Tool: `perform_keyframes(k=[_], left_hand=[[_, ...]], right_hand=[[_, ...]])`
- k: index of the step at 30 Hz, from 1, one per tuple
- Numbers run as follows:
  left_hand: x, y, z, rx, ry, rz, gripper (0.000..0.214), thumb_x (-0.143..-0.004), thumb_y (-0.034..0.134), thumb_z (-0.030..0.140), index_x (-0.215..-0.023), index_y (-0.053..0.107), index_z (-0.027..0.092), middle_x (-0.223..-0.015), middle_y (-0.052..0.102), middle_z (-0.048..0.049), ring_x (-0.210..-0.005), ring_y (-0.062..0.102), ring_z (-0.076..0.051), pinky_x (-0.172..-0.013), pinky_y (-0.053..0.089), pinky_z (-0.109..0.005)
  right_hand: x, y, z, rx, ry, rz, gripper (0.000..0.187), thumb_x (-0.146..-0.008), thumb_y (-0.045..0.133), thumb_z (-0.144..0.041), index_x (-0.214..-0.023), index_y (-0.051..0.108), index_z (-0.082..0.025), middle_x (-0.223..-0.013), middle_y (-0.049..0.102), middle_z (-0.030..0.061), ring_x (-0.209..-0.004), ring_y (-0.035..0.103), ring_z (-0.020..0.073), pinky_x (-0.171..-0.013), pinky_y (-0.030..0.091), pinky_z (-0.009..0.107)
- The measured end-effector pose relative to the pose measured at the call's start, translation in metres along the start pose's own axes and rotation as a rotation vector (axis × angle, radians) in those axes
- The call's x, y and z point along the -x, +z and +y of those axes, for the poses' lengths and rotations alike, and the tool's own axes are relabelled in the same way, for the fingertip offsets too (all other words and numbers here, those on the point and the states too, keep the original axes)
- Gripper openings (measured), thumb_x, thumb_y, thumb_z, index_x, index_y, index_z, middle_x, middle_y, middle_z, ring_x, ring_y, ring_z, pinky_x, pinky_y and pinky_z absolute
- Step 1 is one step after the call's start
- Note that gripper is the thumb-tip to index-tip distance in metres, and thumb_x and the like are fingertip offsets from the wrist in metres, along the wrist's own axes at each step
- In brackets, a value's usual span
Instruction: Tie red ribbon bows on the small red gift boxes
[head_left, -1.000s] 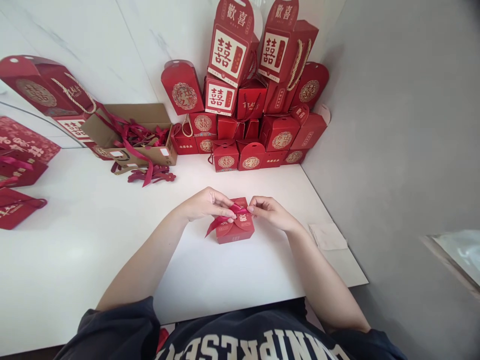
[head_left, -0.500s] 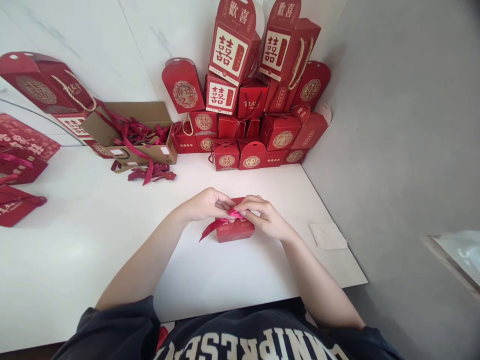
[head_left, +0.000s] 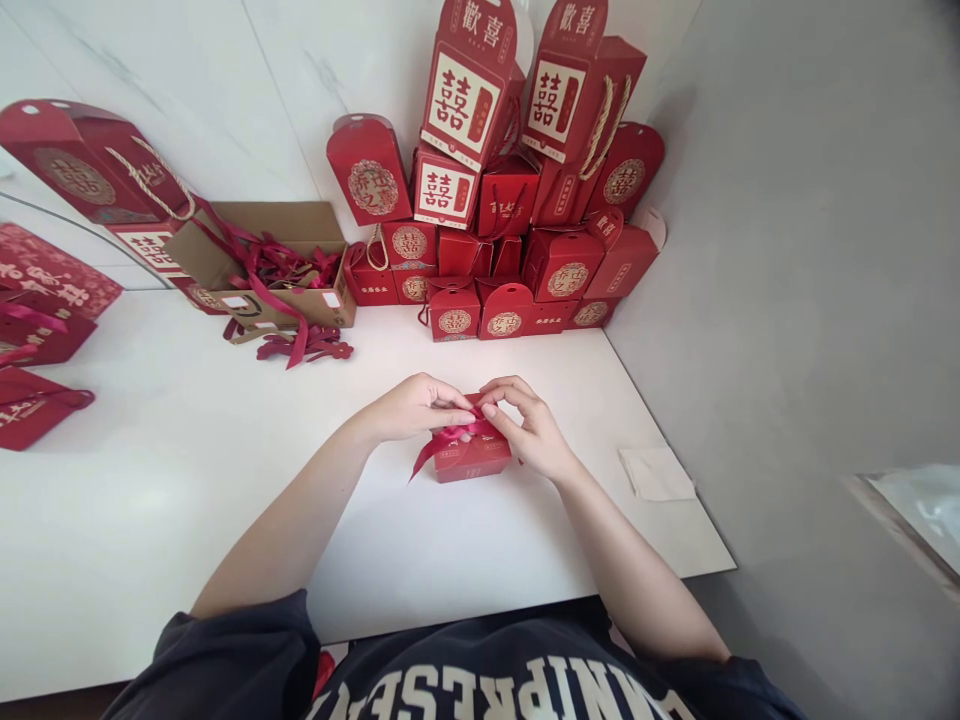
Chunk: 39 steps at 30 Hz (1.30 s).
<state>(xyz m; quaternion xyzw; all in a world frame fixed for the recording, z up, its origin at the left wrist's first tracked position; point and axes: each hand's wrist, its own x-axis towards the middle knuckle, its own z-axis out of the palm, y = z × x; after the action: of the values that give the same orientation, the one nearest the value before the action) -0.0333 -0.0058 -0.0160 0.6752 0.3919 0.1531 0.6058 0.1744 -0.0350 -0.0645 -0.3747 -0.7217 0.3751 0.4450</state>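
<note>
A small red gift box (head_left: 474, 462) sits on the white table (head_left: 187, 480) in front of me. A red ribbon (head_left: 439, 445) lies across its top, with one tail trailing off to the left. My left hand (head_left: 416, 406) pinches the ribbon from the left side. My right hand (head_left: 525, 425) curls over the box top from the right, its fingers closed on the same ribbon. Both hands meet above the box and hide most of its lid.
Stacked red gift boxes and bags (head_left: 510, 200) fill the back corner against the wall. A brown cardboard box (head_left: 277, 270) with loose red ribbons stands at back left. More red bags (head_left: 37, 330) lie at far left. A white paper (head_left: 656, 472) rests at right, near the table edge.
My right hand has moved left from the box's right edge onto its top, meeting the left hand. The ribbon, earlier spread as a loop between the hands, is now bunched under the fingers.
</note>
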Motion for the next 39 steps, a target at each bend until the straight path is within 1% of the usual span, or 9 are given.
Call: perform_keyframes(k=[4, 9, 13, 16, 20, 26, 29, 32, 39], left_hand=[[0.0, 0.002, -0.001, 0.046, 0.005, 0.019, 0.022, -0.083, 0.067, 0.034, -0.087, 0.063, 0.013, -0.076, 0.071, -0.0059, -0.069, 0.066, -0.014, -0.061, 0.048, -0.024], [0.001, 0.001, 0.0, 0.096, -0.023, 0.018, 0.028, -0.086, 0.064, 0.039, -0.081, 0.048, 0.016, -0.081, 0.074, -0.0075, -0.077, 0.071, -0.019, -0.065, 0.049, -0.027], [0.002, 0.001, 0.0, 0.089, -0.021, 0.007, 0.028, -0.089, 0.06, 0.041, -0.082, 0.049, 0.016, -0.083, 0.073, -0.0074, -0.079, 0.071, -0.018, -0.066, 0.048, -0.026], [0.002, 0.001, 0.002, 0.059, -0.016, 0.012, 0.028, -0.089, 0.059, 0.04, -0.081, 0.049, 0.016, -0.08, 0.073, -0.0067, -0.078, 0.071, -0.018, -0.064, 0.046, -0.025], [0.003, 0.002, 0.005, 0.061, -0.019, 0.007, 0.027, -0.089, 0.059, 0.04, -0.081, 0.051, 0.015, -0.083, 0.073, -0.0073, -0.078, 0.069, -0.017, -0.064, 0.045, -0.025], [0.002, 0.002, 0.003, 0.043, -0.001, 0.046, 0.027, -0.088, 0.061, 0.039, -0.079, 0.051, 0.015, -0.072, 0.067, -0.0015, -0.065, 0.063, -0.011, -0.058, 0.042, -0.022], [0.002, 0.001, -0.001, 0.027, 0.019, 0.027, 0.026, -0.08, 0.07, 0.034, -0.08, 0.051, 0.016, -0.074, 0.066, -0.0011, -0.067, 0.063, -0.012, -0.061, 0.044, -0.023], [0.003, 0.003, 0.0, -0.011, 0.035, 0.02, 0.027, -0.072, 0.074, 0.026, -0.081, 0.051, 0.017, -0.077, 0.066, -0.0009, -0.068, 0.061, -0.012, -0.063, 0.045, -0.025], [0.01, 0.016, 0.011, -0.175, 0.045, 0.14, 0.015, -0.072, 0.064, 0.016, -0.081, 0.052, 0.018, -0.077, 0.063, 0.0002, -0.069, 0.059, -0.013, -0.061, 0.043, -0.024]], right_hand=[[-0.001, 0.002, 0.002, 0.043, -0.004, 0.02, 0.007, -0.091, 0.06, -0.026, -0.086, 0.064, -0.023, -0.104, 0.062, 0.0061, -0.104, 0.058, 0.0212, -0.096, 0.044, 0.038], [0.0, 0.0, -0.001, -0.042, -0.012, 0.021, 0.009, -0.094, 0.054, -0.028, -0.09, 0.06, -0.023, -0.099, 0.065, 0.0051, -0.096, 0.061, 0.0198, -0.09, 0.046, 0.036], [0.002, 0.003, -0.002, -0.092, 0.06, -0.046, 0.01, -0.092, 0.058, -0.032, -0.094, 0.06, -0.022, -0.094, 0.066, 0.0032, -0.088, 0.062, 0.0183, -0.084, 0.048, 0.033], [0.002, 0.007, 0.001, -0.059, 0.076, -0.021, 0.009, -0.087, 0.065, -0.029, -0.09, 0.061, -0.022, -0.089, 0.066, 0.0023, -0.084, 0.061, 0.018, -0.081, 0.048, 0.033], [0.001, 0.008, 0.006, -0.102, 0.021, -0.008, 0.003, -0.086, 0.064, -0.02, -0.085, 0.063, -0.022, -0.09, 0.066, 0.0027, -0.089, 0.062, 0.0188, -0.087, 0.048, 0.035], [0.0, -0.003, 0.007, -0.067, -0.121, -0.176, 0.017, -0.086, 0.061, -0.013, -0.093, 0.07, -0.026, -0.107, 0.066, 0.0055, -0.105, 0.06, 0.0211, -0.094, 0.047, 0.04], [0.0, -0.006, 0.006, -0.037, -0.139, -0.197, 0.023, -0.086, 0.057, -0.009, -0.094, 0.071, -0.026, -0.107, 0.066, 0.0049, -0.104, 0.059, 0.0208, -0.095, 0.047, 0.041], [0.0, -0.006, 0.005, -0.024, -0.131, -0.191, 0.026, -0.085, 0.055, -0.009, -0.095, 0.07, -0.027, -0.105, 0.067, 0.0038, -0.103, 0.06, 0.021, -0.095, 0.047, 0.041], [0.002, -0.004, 0.011, -0.052, -0.058, -0.07, 0.016, -0.09, 0.051, -0.016, -0.089, 0.066, -0.023, -0.092, 0.067, 0.0037, -0.088, 0.062, 0.0185, -0.084, 0.05, 0.036]])
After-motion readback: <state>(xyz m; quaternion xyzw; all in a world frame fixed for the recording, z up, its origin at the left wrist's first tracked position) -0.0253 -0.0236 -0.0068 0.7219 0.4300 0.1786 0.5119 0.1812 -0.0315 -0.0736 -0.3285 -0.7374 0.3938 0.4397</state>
